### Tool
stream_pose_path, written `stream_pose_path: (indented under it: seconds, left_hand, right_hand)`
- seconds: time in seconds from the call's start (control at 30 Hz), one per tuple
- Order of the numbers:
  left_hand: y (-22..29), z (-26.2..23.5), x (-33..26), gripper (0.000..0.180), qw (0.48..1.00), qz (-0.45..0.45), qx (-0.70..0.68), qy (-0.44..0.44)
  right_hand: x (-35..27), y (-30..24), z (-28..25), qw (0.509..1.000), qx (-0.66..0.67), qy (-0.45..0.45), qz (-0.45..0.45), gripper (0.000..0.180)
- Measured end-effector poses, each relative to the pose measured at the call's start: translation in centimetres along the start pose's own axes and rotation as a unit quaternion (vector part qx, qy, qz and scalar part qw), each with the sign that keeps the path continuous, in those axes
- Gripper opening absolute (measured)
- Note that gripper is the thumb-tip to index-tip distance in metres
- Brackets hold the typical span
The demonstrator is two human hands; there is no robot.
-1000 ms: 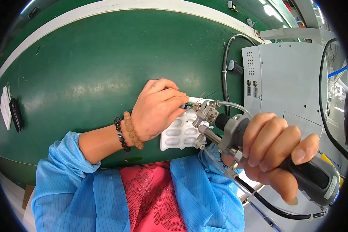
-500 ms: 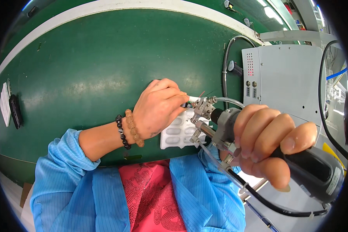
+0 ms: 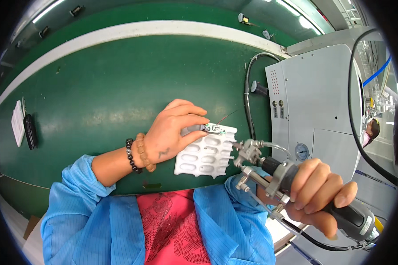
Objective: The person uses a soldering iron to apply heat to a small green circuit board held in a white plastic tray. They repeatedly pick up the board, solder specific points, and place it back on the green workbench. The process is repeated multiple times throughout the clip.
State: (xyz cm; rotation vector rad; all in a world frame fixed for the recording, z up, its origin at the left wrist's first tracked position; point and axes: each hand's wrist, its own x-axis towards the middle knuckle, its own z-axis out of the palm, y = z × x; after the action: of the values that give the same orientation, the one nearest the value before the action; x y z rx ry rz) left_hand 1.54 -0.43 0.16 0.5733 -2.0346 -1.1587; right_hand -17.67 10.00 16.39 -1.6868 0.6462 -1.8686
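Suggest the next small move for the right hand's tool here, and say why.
Probably ease the black-handled soldering tool left and up until its tip reaches the small green circuit board. The left hand pins that board over the white moulded plastic tray, while the right hand holds the tip apart from it.

We saw the left hand resting over the green bench, its fingers pinching a small circuit board with thin wires trailing off its far end, held just above the upper edge of a white moulded tray. The right hand gripped a black-handled soldering tool, its metal tip beside the tray's right edge, apart from the board. A grey machine cabinet stood at the right. Beaded bracelets circled the left wrist.
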Motion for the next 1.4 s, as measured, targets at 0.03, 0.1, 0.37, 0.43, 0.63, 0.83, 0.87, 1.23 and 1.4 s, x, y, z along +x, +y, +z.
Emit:
stream_pose_path:
  seconds: [0.03, 0.1, 0.37, 0.43, 0.63, 0.83, 0.87, 1.23, 1.4]
  left_hand:
    - [0.5, -0.7, 0.5, 0.026, 1.0, -0.004, -0.013, -0.001]
    - [1.0, -2.8, 1.6, 0.026, 0.999, -0.041, -0.007, -0.022]
    - [-9.0, -11.6, 14.6, 0.036, 0.869, 0.057, 0.446, 0.204]
    - [-9.6, -10.0, 17.4, 0.038, 0.897, 0.104, 0.4, 0.157]
    - [-14.3, -0.9, 27.2, 0.037, 0.935, 0.144, 0.323, -0.019]
    - [-16.9, 1.1, 32.7, 0.032, 0.912, 0.041, 0.401, -0.083]
    - [-16.5, 1.8, 32.5, 0.031, 0.935, 0.033, 0.349, -0.059]
    - [-1.1, -1.7, 8.5, 0.023, 0.997, 0.028, -0.02, -0.068]
    - [1.0, -0.7, 1.7, 0.024, 0.999, -0.011, 0.006, -0.046]
  right_hand:
    - [-0.1, 0.0, -0.2, 1.0, -0.004, 0.0, -0.004, 0.046]
    - [-0.1, 0.3, -0.1, 1.0, -0.003, 0.008, -0.016, 0.045]
    - [-0.2, 0.6, -0.6, 1.0, 0.005, 0.012, -0.019, 0.046]
    - [-0.3, 1.0, -0.7, 1.0, 0.005, 0.023, -0.018, 0.045]
    - [-0.2, 1.5, -1.8, 0.999, -0.004, 0.032, -0.006, 0.043]
    - [1.3, 0.6, -2.3, 1.0, -0.007, -0.022, 0.014, 0.042]
    - [1.2, 0.6, -2.5, 1.0, -0.01, -0.019, 0.018, 0.042]
    - [-0.7, 0.1, -2.4, 1.0, 0.008, 0.02, 0.009, 0.038]
    - [-0.6, 0.4, -1.6, 1.0, -0.002, 0.003, 0.003, 0.046]
